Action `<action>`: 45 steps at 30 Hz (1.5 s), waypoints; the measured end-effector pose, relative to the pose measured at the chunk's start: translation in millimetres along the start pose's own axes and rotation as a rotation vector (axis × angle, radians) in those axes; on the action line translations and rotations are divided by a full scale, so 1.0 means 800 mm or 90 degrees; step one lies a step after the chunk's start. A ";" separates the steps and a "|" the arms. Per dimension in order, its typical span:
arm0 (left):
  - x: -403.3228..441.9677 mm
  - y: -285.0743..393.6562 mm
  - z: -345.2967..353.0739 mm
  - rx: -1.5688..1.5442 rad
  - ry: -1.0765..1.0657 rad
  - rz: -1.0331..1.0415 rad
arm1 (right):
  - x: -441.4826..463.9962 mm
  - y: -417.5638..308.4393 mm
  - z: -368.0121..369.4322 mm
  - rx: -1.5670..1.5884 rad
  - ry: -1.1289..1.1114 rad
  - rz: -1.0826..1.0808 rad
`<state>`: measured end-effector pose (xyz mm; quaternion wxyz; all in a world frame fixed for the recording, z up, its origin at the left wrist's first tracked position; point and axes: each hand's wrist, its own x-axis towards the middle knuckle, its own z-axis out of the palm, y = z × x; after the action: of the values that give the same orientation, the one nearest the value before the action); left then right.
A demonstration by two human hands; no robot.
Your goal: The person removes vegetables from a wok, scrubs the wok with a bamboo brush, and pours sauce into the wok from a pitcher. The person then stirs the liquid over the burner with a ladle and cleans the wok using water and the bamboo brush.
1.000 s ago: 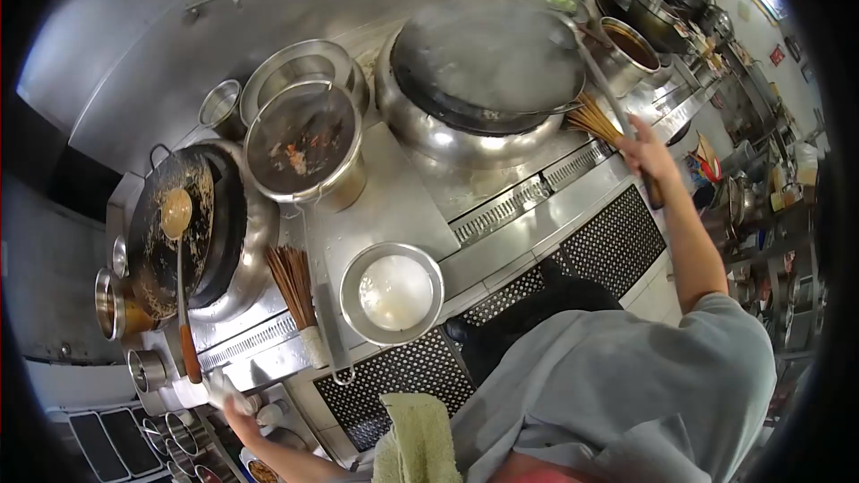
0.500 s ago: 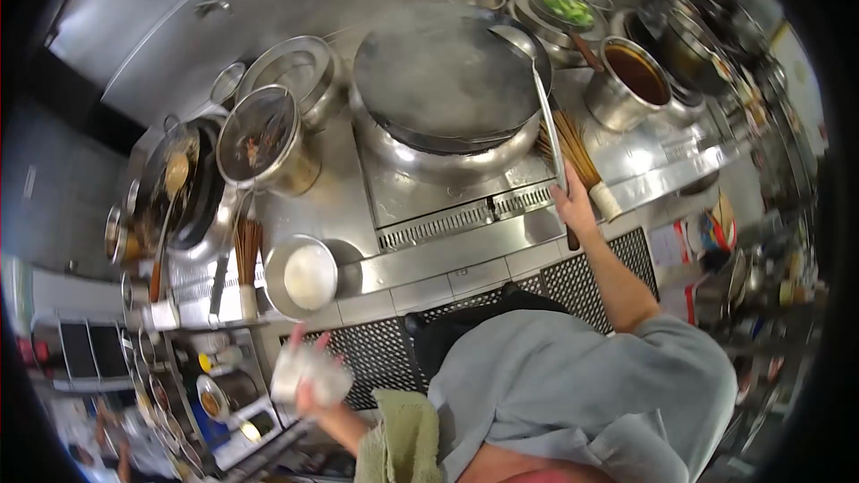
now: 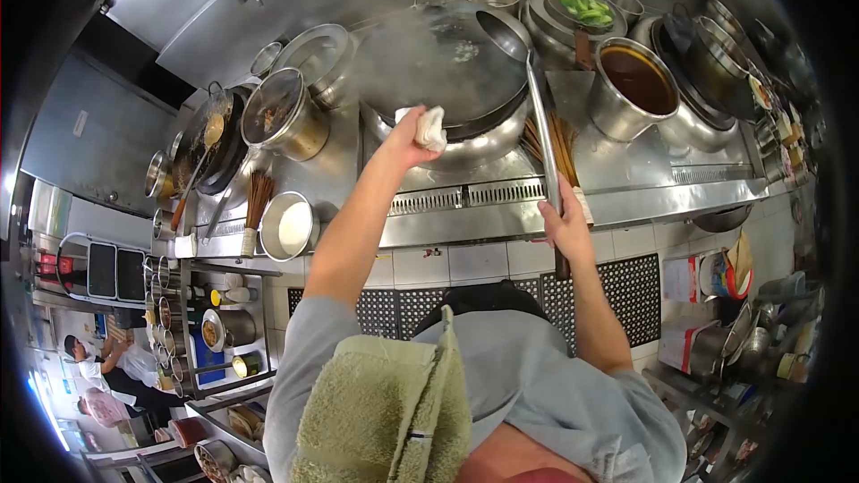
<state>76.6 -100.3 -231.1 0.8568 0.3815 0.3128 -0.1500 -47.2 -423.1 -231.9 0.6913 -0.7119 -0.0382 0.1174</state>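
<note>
Steam rises from the large wok (image 3: 420, 63) on the central burner. My left hand (image 3: 412, 138) is closed on a folded white cloth (image 3: 431, 130) at the wok's near rim. My right hand (image 3: 567, 222) is wrapped round the handle of a long metal ladle (image 3: 540, 107), low near the counter edge. The ladle's bowl rests in or just over the wok's right side. Right of the wok, beside the ladle's shaft, lies a bamboo brush (image 3: 562, 148).
A pot of brown sauce (image 3: 635, 80) stands right, with green vegetables (image 3: 584, 9) on a lidded pot behind. At left are a strainer pot (image 3: 284, 116), a second wok (image 3: 201, 139) and a bowl of white liquid (image 3: 288, 225). Two people (image 3: 116, 371) are far lower left.
My left hand has come up from the lower left with the cloth to the wok's rim. The view has turned. My right hand still holds the ladle, its bowl at the wok's right side.
</note>
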 end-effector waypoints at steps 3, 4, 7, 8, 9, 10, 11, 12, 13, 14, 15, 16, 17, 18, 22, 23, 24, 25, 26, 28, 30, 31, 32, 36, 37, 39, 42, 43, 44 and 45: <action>0.044 -0.018 -0.006 -0.015 0.081 0.030 | -0.013 0.004 0.001 0.017 0.015 0.005; 0.050 -0.020 -0.004 -0.030 0.096 0.074 | -0.014 0.009 -0.002 0.032 0.008 0.009; 0.037 -0.026 -0.022 -0.026 0.046 0.215 | -0.027 -0.002 -0.011 0.052 -0.005 0.024; 0.024 -0.022 -0.026 -0.032 0.043 0.249 | -0.033 -0.007 -0.014 0.051 -0.008 0.040; 0.023 -0.018 -0.040 -0.025 0.038 0.241 | -0.037 -0.008 -0.017 0.048 -0.010 0.055; 0.025 -0.010 -0.055 0.005 0.055 0.279 | -0.038 -0.003 -0.018 0.047 0.006 0.048; 0.030 -0.001 -0.068 0.035 0.069 0.317 | -0.038 -0.004 -0.017 0.051 0.018 0.052; 0.030 0.008 -0.078 0.081 0.081 0.333 | -0.038 -0.008 -0.016 0.039 0.016 0.050; 0.022 0.015 -0.079 0.126 0.093 0.352 | -0.037 -0.012 -0.014 0.027 0.011 0.047; 0.012 0.018 -0.081 0.175 0.106 0.347 | -0.035 -0.019 -0.010 0.040 0.003 0.043; 0.016 0.020 -0.090 0.178 0.103 0.343 | -0.034 -0.022 -0.005 0.041 0.009 0.045; 0.021 0.023 -0.098 0.195 0.097 0.355 | -0.033 -0.024 0.000 0.057 0.007 0.039; 0.028 0.026 -0.102 0.212 0.090 0.369 | -0.031 -0.027 0.003 0.071 0.007 0.029; 0.028 0.026 -0.099 0.213 0.084 0.368 | -0.030 -0.028 0.005 0.070 0.012 0.028; 0.026 0.020 -0.100 0.269 0.104 0.424 | -0.024 -0.035 0.008 0.057 0.005 0.030; 0.026 0.020 -0.103 0.290 0.104 0.433 | -0.023 -0.037 0.010 0.044 0.002 0.033; 0.027 0.019 -0.106 0.316 0.120 0.446 | -0.021 -0.037 0.012 0.044 0.003 0.029; 0.029 0.018 -0.109 0.316 0.118 0.448 | -0.021 -0.037 0.014 0.041 0.011 0.031; 0.031 0.016 -0.113 0.328 0.123 0.456 | -0.021 -0.036 0.016 0.038 0.017 0.035; 0.029 0.011 -0.114 0.338 0.129 0.462 | -0.020 -0.033 0.018 0.041 0.024 0.036; 0.024 0.007 -0.115 0.345 0.099 0.502 | -0.019 -0.032 0.019 0.042 0.027 0.039; 0.021 0.006 -0.113 0.343 0.102 0.502 | -0.018 -0.032 0.018 0.040 0.029 0.041; 0.019 0.005 -0.111 0.358 0.112 0.498 | -0.016 -0.032 0.017 0.038 0.031 0.043; 0.013 -0.003 -0.107 0.381 0.126 0.529 | -0.016 -0.036 0.016 0.038 0.025 0.035; 0.013 -0.006 -0.107 0.382 0.125 0.526 | -0.016 -0.039 0.017 0.041 0.024 0.039; 0.014 -0.008 -0.107 0.380 0.139 0.543 | -0.016 -0.040 0.016 0.044 0.024 0.044; 0.016 -0.012 -0.109 0.384 0.136 0.555 | -0.012 -0.041 0.015 0.019 0.021 0.039; 0.017 -0.015 -0.110 0.383 0.137 0.554 | -0.010 -0.041 0.014 0.021 0.013 0.033; 0.018 -0.019 -0.111 0.383 0.134 0.583 | -0.008 -0.041 0.014 0.023 0.004 0.027; 0.017 -0.021 -0.110 0.381 0.129 0.612 | -0.007 -0.042 0.015 0.022 0.004 0.027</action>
<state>41.9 -45.8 -294.5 0.6488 0.7195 0.1288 0.2119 -51.6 -411.4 -198.3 0.7010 -0.7009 -0.0188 0.1307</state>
